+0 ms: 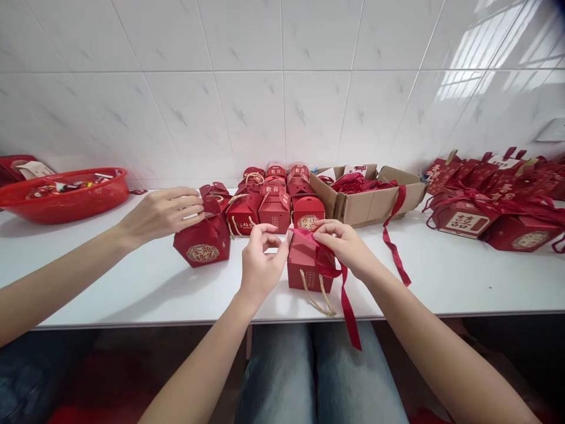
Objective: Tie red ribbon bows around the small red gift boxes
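Observation:
In front of me, near the table's front edge, stands a red gift box (304, 274) with a twisted rope handle (324, 307) hanging down its front. A dark red ribbon (348, 306) lies over its top, and one long tail drops past the table edge. My left hand (263, 262) pinches the ribbon at the box's upper left, thumb against fingers. Over the upper right, my right hand (342, 241) has its fingers closed on the ribbon too. What the ribbon forms between my fingers is partly hidden.
At left, another person's hand (170, 215) touches a red box (205, 247). Several red boxes (273, 206) stand behind mine. A cardboard box (364, 206) holds ribbons, one trailing out. Beribboned boxes (468, 218) crowd the right. A red basin (75, 203) of sweets sits far left.

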Available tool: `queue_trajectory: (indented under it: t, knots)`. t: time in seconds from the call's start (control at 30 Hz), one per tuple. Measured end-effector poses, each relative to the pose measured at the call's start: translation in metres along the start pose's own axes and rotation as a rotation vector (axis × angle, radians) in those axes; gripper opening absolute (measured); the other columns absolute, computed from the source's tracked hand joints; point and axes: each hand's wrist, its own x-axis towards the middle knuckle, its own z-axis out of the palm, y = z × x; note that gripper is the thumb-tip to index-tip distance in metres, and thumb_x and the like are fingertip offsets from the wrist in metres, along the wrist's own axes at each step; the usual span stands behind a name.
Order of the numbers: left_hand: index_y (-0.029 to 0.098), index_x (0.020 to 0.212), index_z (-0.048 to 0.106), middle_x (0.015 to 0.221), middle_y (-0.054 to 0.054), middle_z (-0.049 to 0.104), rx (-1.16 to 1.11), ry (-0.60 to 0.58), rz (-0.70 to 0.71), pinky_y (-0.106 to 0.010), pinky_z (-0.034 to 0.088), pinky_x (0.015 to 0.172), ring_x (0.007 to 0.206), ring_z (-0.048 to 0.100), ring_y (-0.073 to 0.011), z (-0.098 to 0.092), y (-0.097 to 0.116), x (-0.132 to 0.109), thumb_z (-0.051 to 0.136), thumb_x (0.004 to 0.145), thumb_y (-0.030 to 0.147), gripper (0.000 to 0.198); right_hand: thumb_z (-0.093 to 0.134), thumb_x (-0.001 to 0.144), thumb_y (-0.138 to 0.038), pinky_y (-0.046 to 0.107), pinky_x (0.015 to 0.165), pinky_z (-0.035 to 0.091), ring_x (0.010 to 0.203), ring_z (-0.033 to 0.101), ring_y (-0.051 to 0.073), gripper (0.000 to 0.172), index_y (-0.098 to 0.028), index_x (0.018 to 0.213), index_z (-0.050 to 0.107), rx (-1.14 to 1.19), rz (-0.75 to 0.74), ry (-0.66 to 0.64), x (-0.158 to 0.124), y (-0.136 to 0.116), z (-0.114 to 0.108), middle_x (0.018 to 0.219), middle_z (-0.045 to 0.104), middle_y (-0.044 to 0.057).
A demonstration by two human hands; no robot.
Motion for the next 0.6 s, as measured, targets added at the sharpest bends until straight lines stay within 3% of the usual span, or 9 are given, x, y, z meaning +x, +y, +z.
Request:
queue_trajectory:
  t: [0.23,0.6]
  knots:
    - [0.027,0.092,0.047,0.069,0.003,0.059,0.028,0.023,0.040,-0.027,0.047,0.058,0.069,0.060,-0.0159,0.0001,-0.0051,0.0009,0.061,0.075,0.024,0.022,0.057,0.071,-0.031,0.035,0.091,0.039,0.105,0.055,0.024,0.018,-0.018,0.060,0.058,0.007,0.023,0.021,-0.0037,-0.0054,0.0008,0.112,0.058,0.007]
    - [0.024,0.097,0.045,0.071,0.002,0.057,0.089,0.016,0.060,-0.022,0.048,0.058,0.073,0.059,-0.0149,0.0016,-0.0005,-0.0014,0.062,0.080,0.037,0.028,0.059,0.072,-0.035,0.037,0.095,0.036,0.105,0.056,0.023,0.020,-0.018,0.062,0.059,0.069,0.013,0.023,-0.0038,-0.0099,0.0030,0.113,0.058,0.008]
